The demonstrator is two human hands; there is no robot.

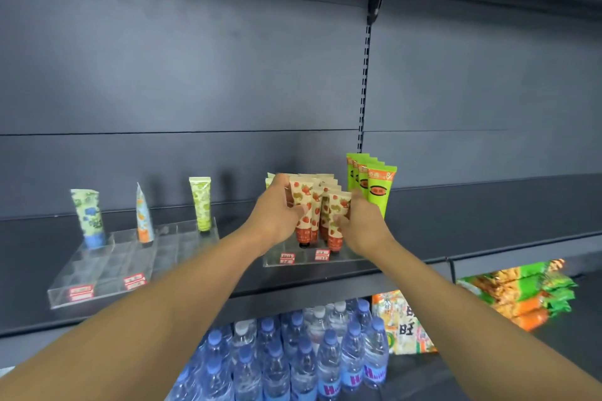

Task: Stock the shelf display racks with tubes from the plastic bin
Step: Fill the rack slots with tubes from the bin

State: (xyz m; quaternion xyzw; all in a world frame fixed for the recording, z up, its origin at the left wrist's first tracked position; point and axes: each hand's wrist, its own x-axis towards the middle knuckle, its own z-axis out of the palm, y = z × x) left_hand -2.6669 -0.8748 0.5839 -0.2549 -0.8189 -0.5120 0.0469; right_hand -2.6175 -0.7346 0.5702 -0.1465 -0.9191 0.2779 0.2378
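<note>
Several cream tubes with red strawberry print (306, 205) stand cap-down in a clear acrylic rack (355, 258) on the dark shelf. My left hand (277, 212) wraps round the front left strawberry tube. My right hand (360, 221) pinches the front right strawberry tube (337, 215). A row of bright green tubes (378, 189) stands in the same rack, just right of my right hand. To the left, a second clear rack (97, 270) holds a blue-capped tube (89, 216), an orange-capped tube (144, 215) and a green-print tube (202, 202). No plastic bin is in view.
Red price tags (288, 259) sit on both racks' front edges. Below the shelf stand several water bottles (293, 352) with blue caps, and snack bags (527, 293) lie to the right. A slotted upright (364, 85) runs up the grey back panel.
</note>
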